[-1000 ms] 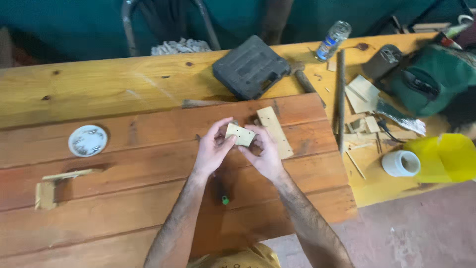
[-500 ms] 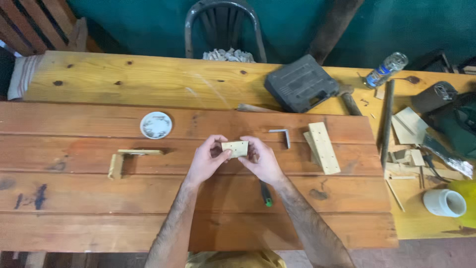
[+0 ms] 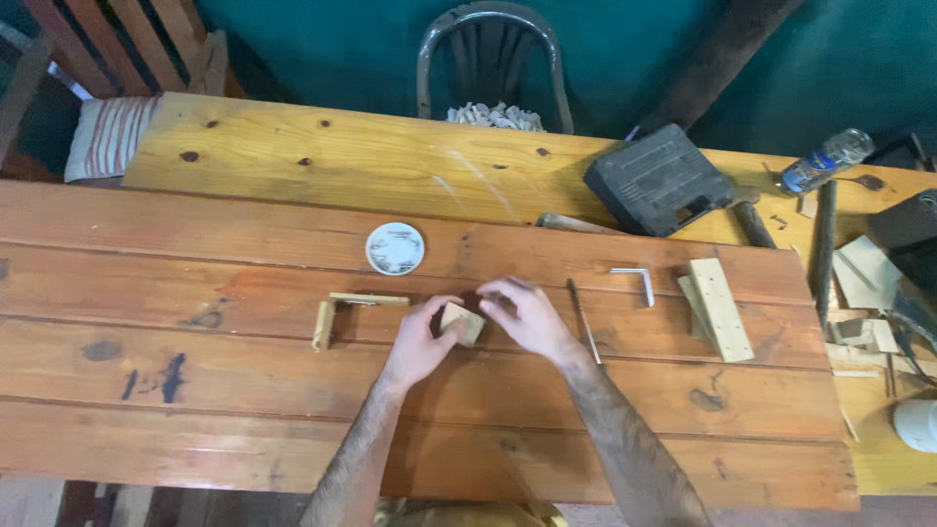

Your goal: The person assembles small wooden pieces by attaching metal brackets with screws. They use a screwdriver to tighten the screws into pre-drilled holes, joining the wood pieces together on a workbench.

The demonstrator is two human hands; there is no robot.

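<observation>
View from above my table (image 3: 195, 390), read left to right: an L-shaped wooden piece (image 3: 337, 310) lies flat just left of my hands, with a small round white dish (image 3: 395, 248) beyond it; my left hand (image 3: 422, 342) and right hand (image 3: 522, 317) meet at mid-table, both closed on a small pale wooden block (image 3: 462, 323), which rests low over the boards between the fingertips; a thin metal rod (image 3: 584, 320) lies just right of my right wrist, then a bent hex key (image 3: 636, 280), then two flat wooden slats (image 3: 715, 307); a dark tool case (image 3: 657, 179) sits at the far edge. Step in hand, as I judge it: positioning the block by fingertip. The next move calls for a steady two-sided pinch and fine rotation. Pose: both forearms converge from the near edge, wrists low, fingers curled inward over the block
</observation>
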